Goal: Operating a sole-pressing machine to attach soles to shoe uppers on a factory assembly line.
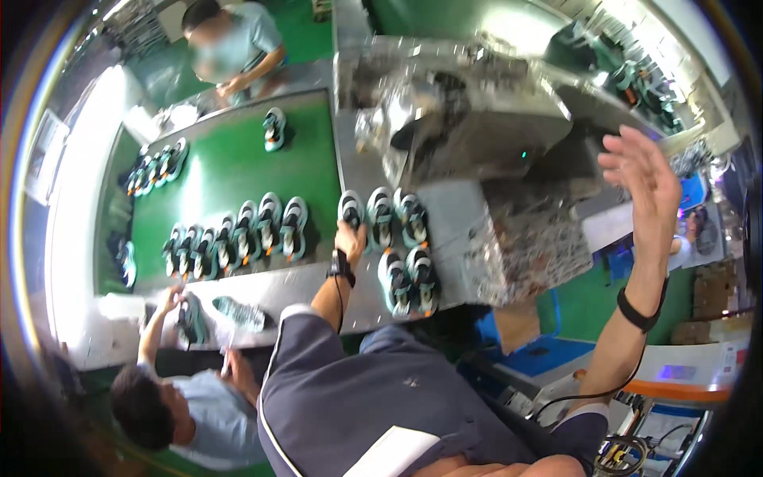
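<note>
My left hand is closed around the near end of a sneaker, dark with a pale teal sole, at the edge of the metal table. Just right of it stand two more sneakers side by side, with another pair nearer to me. Raised at the far right, my right hand has its fingers stretched out and holds nothing. Both wrists wear dark bands with a cable.
A green belt on the left carries a row of sneakers. Beyond the table stands a shiny metal machine. One co-worker sits at lower left near loose shoe parts; another person works across the belt.
</note>
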